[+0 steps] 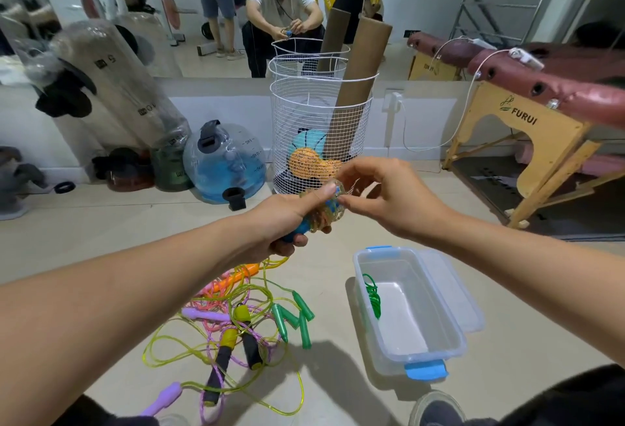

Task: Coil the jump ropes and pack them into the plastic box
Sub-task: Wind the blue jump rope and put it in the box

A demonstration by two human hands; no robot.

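Jump ropes: one coiled green cord rope (372, 295) already lies in the clear plastic box with blue clips (436, 363), against its left wall, so approx. one packed. Left hand (282, 219) grips the blue handles of a clear yellowish-cord rope (326, 207) w/ the cord wound round them, right hand (384, 199) pinching the last turn near the top, so that coil looks nearly done but not boxed. Tangled pile of orange, purple, green and black-handled ropes (236, 320) on the floor left of the box is untouched, so most of the job remains.
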